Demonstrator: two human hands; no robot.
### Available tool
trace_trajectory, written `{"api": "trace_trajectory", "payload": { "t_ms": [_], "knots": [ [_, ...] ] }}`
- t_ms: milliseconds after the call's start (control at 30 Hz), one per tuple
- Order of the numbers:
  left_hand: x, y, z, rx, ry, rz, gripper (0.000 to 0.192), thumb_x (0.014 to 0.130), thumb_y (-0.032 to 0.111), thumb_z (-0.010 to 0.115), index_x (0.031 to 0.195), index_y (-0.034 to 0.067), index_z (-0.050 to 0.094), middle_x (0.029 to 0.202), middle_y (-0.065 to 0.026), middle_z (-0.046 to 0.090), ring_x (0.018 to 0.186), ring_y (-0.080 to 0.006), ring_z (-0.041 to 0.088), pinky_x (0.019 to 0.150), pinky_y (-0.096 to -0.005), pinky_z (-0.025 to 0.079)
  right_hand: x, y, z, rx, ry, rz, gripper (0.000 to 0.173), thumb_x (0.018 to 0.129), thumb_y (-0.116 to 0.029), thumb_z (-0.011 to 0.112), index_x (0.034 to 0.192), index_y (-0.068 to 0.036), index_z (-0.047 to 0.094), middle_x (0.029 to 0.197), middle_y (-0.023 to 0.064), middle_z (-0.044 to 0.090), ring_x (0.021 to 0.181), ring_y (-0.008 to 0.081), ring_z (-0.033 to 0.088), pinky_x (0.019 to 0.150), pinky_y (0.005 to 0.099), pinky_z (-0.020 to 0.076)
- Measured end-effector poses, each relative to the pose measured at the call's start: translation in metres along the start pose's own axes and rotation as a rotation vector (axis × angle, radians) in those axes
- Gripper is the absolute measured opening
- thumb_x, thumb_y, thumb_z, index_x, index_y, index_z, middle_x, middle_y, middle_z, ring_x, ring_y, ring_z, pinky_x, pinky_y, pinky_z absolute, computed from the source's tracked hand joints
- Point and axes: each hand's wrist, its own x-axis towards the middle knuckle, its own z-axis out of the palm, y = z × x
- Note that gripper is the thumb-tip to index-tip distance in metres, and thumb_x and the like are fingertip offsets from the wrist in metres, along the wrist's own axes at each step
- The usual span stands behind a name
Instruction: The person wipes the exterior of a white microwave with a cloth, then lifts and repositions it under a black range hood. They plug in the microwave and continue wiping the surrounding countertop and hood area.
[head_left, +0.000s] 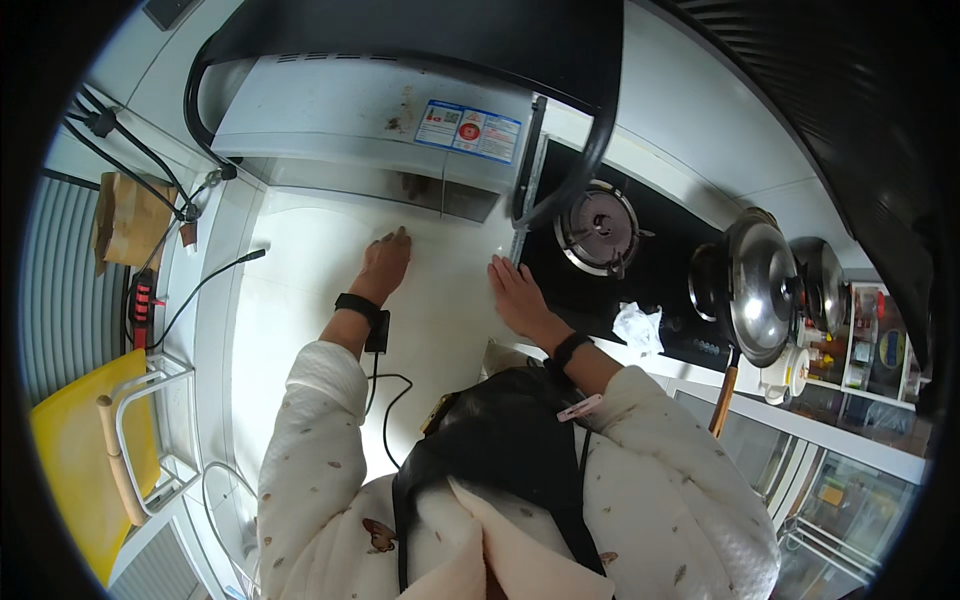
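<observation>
My left hand (383, 264) hovers over or rests on the white floor tiles (300, 322); its fingers are bent, and whether it holds anything small cannot be made out. My right hand (517, 296) is spread beside the left edge of the black gas stove (645, 277), palm down, with nothing seen in it. A burner (600, 227) lies beyond it, and a crumpled white tissue (638, 328) sits on the stove near my right wrist. Both wrists wear black bands. Below my left wrist hangs a black adapter (377, 332) with a cable.
A lidded metal pot (761, 289) and a wooden-handled pan (724, 401) stand at the stove's right. Ahead is a metal cabinet (330, 112) with a printed label and a black tubular frame. A yellow board (90, 457) in a white rack and loose cables (202, 281) are at left.
</observation>
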Motion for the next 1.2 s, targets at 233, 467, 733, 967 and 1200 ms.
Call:
{"api": "trace_trajectory", "payload": {
  "t_ms": [233,467,733,967,1200],
  "knots": [
    [-0.062,0.028,-0.026,-0.548,0.101,-0.063,0.043,0.088,0.025,0.065,0.127,0.006,0.061,0.130,-0.0240,0.057,0.119,-0.0393,0.055,0.101,-0.0437,0.045,0.002,0.016,-0.004,0.028,0.063,0.004,0.053,0.089,-0.017,0.056,0.138,0.001,0.044,0.148,0.0195,0.037,0.135,0.0353,0.039,0.108,0.0538,0.0325],
    [-0.191,0.038,-0.066,-1.017,-0.138,-0.371,0.046,0.094,0.020,0.064,0.134,0.000,0.054,0.126,-0.0156,0.063,0.108,-0.0182,0.062,0.093,-0.0306,0.049,-0.028,0.027,-0.007,0.509,-0.161,0.124,0.026,0.086,-0.015,0.060,0.110,-0.007,0.065,0.110,0.0145,0.064,0.105,0.0345,0.060,0.087,0.0520,0.0480],
    [-0.252,0.026,-0.057,-1.143,-0.013,-0.475,0.046,0.098,0.022,0.060,0.138,0.002,0.051,0.133,-0.0152,0.059,0.119,-0.0187,0.056,0.101,-0.0299,0.043,-0.045,0.018,0.021,0.492,-0.044,0.044,0.019,0.083,-0.020,0.063,0.092,-0.004,0.068,0.098,0.0154,0.065,0.093,0.0352,0.063,0.078,0.0479,0.0523],
    [-0.256,0.063,-0.061,-1.197,-0.050,-0.487,0.044,0.098,0.022,0.059,0.137,0.002,0.053,0.129,-0.0122,0.061,0.117,-0.0172,0.057,0.101,-0.0291,0.043,-0.058,0.021,0.035,0.572,-0.012,0.014,0.029,0.083,-0.020,0.064,0.108,-0.006,0.069,0.111,0.0146,0.063,0.101,0.0346,0.062,0.084,0.0467,0.0518],
    [-0.246,0.087,-0.074,-1.199,-0.089,-0.553,0.044,0.098,0.021,0.059,0.137,0.002,0.052,0.130,-0.0119,0.061,0.117,-0.0168,0.056,0.102,-0.0289,0.042,-0.071,0.034,0.032,0.689,-0.133,0.073,0.033,0.083,-0.023,0.066,0.110,-0.005,0.069,0.101,0.0154,0.069,0.095,0.0345,0.065,0.083,0.0452,0.0520]
  ]
}}
